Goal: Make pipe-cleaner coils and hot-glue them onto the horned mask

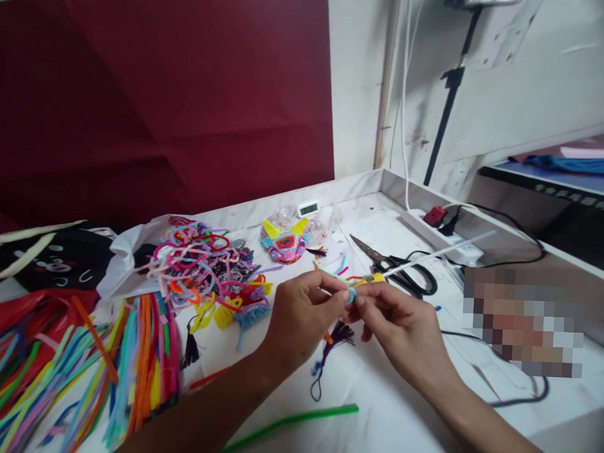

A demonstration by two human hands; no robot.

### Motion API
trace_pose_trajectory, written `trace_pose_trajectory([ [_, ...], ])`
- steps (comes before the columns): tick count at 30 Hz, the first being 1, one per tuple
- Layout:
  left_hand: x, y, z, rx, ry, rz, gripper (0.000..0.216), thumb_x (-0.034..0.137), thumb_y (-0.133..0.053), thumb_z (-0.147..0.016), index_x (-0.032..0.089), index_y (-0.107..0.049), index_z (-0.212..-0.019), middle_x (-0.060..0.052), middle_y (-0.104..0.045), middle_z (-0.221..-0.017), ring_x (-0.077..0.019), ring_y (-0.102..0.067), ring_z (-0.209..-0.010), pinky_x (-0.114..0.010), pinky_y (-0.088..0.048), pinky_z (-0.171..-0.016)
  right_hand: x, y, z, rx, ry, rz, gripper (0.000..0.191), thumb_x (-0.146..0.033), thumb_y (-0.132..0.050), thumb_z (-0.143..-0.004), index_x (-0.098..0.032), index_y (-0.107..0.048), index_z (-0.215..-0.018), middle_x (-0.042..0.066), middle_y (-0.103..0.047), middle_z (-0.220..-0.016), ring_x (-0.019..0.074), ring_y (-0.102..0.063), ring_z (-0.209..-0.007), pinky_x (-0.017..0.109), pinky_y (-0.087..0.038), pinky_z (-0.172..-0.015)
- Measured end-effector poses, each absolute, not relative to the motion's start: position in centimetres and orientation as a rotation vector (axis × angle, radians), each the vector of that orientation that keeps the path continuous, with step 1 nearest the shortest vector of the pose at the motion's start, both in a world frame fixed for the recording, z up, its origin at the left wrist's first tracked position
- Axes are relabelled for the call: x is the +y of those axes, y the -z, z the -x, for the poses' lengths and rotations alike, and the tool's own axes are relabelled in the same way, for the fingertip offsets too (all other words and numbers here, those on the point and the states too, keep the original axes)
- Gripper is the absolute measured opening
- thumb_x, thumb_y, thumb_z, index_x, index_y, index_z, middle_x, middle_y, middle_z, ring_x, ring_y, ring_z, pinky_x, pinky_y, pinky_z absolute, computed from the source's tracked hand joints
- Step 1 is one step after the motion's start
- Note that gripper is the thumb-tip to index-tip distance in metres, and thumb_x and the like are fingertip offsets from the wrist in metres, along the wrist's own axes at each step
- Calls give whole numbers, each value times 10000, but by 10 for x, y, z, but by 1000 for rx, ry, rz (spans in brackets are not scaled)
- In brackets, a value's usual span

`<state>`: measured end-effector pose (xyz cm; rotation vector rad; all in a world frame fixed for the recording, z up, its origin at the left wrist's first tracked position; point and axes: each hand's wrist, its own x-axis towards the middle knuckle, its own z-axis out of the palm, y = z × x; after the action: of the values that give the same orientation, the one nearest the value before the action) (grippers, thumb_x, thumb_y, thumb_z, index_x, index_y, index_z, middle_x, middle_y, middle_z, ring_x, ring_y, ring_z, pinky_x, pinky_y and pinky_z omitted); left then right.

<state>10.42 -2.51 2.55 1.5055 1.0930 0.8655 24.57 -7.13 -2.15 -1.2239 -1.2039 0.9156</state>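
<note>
Both my hands meet above the middle of the white table (374, 403). My left hand (300, 320) pinches a small light-blue pipe cleaner coil (352, 295) from the left. My right hand (402, 324) pinches the same piece from the right, where it is wound on a thin white stick (441, 254) with a yellow wrap (374, 278). The stick slants up to the right over black scissors (405, 268). A dark purple tassel (334, 341) lies under my hands.
Straight pipe cleaners (75, 377) of many colours lie at the left. A tangle of bent ones (205, 266) sits on a white bag. A colourful horned craft figure (284, 242) stands behind. A green pipe cleaner (293, 423) lies near. A power strip (444, 236) with cables runs along the right wall.
</note>
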Motion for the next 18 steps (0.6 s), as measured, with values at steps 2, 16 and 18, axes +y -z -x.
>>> trace_pose_trajectory([
  [2, -25, -24, -103, 1113, -863, -1525, 102, 260, -699, -739, 164, -683, -771, -11, -713, -594, -139, -665, -538, -190, -463, -484, -71, 22, -245, -1202, -919, 1231, 254, -404, -583, -903, -173, -686, -915, 38, -694, -718, 131, -580, -559, 242, -462, -494],
  [16, -24, -20, -97, 1124, -874, -1518, 105, 261, -690, -727, 167, -670, -772, -10, -713, -601, -166, -697, -584, -199, -472, -496, -67, 26, -240, -1260, -908, 1223, 289, -428, -575, -913, -168, -688, -859, 44, -686, -709, 145, -582, -583, 249, -436, -484],
  [18, -25, -19, -97, 1131, -875, -1522, 103, 260, -687, -728, 169, -669, -772, -14, -715, -605, -171, -698, -585, -203, -474, -496, -66, 27, -239, -1277, -899, 1227, 282, -413, -568, -916, -164, -685, -855, 42, -679, -708, 139, -561, -572, 250, -428, -491],
])
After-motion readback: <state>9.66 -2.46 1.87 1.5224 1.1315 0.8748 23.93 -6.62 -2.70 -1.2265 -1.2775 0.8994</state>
